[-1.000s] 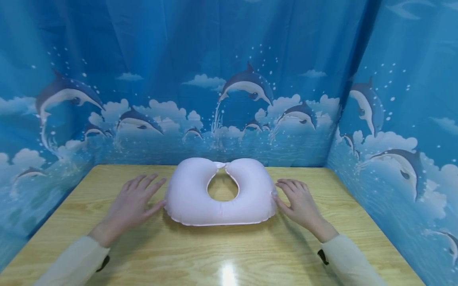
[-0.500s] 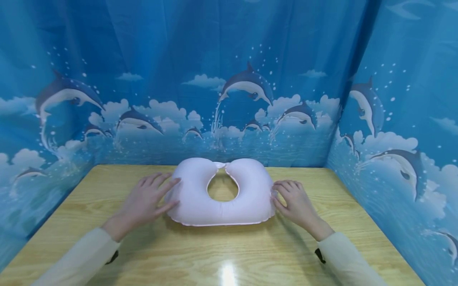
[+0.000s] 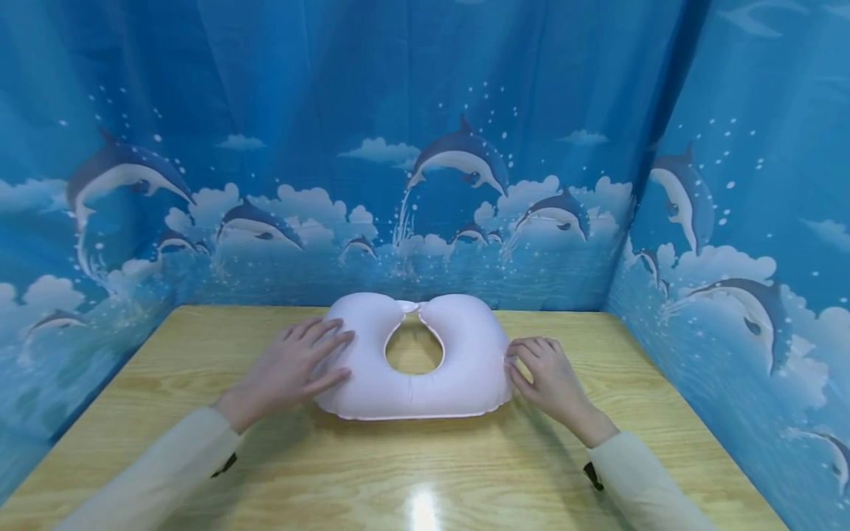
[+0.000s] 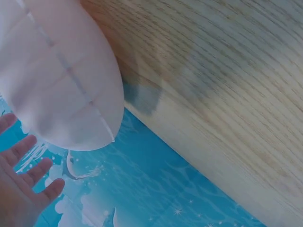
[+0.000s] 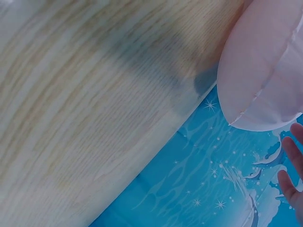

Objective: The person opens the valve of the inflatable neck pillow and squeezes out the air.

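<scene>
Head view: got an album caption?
Left hand and right hand flank a pale pink pillow on a wood-grain table, before dolphin-print curtains.

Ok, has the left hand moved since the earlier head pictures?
Yes. Judged against the table's far-left corner, the left hand has shifted right, toward the pale pillow, and now overlaps its left side in the head view.

Blue dolphin-print curtains border a light wood-grain table reflecting a bright glare.
</scene>
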`<state>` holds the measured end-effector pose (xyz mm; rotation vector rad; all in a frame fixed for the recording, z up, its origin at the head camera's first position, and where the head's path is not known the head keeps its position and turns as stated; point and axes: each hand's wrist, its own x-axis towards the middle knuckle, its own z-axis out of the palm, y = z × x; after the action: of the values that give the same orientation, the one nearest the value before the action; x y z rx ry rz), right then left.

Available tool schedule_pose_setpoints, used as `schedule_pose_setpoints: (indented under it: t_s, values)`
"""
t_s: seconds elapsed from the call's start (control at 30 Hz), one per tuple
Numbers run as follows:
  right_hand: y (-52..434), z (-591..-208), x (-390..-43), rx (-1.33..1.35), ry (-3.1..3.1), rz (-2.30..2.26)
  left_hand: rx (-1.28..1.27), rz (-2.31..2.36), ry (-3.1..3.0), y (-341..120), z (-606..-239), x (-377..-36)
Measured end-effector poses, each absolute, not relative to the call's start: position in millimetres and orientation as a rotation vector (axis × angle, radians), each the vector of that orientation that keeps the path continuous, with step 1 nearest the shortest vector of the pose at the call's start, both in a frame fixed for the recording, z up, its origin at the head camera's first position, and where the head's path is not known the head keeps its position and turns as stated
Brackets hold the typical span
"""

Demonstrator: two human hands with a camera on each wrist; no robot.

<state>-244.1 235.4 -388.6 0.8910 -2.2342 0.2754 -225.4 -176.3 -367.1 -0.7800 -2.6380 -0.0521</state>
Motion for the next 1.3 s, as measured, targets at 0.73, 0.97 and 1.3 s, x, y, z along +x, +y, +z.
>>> schedule_pose_setpoints:
  t_s: [0.73,0.97,1.3]
  values:
    - [235.4,-389.0,-245.4,0.879,-2.231,0.383,-0.908,-0.039,-2.593,-174.9,-378.0,-239.5]
    - [236.3,-390.9,-246.0,0.872,-2.245,0.412,-0.916,-0.071,-2.698,-171.9,-377.0,-241.2]
    - [237.8,-391.9,-247.3,0.896,-2.257,0.492,-0.913,-0.083,-2.708,-171.7,-379.8,-242.9]
